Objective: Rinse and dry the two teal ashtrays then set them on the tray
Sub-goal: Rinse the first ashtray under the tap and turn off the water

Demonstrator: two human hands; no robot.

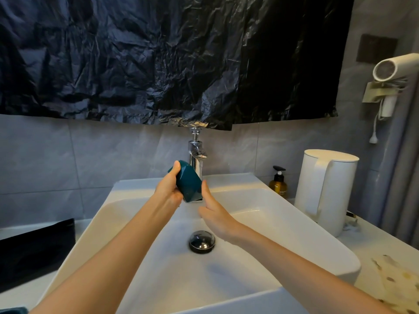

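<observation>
Left hand (169,189) gripping teal ashtray (189,181) under running faucet (196,155), right hand (215,214) open

White kettle (340,191), amber pump bottle (278,185), wall-mounted hair dryer (390,69)

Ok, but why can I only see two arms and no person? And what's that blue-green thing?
The camera sits on the person's head and looks down, so you see only their arms, as if they were your own. This one picture is taken from there. The left hand holds a teal ashtray under the running tap, over a white sink. The right hand is open, fingers straight, right beside the ashtray. On the counter to the right stand a white kettle and a brown soap bottle. A hair dryer hangs on the wall.
</observation>
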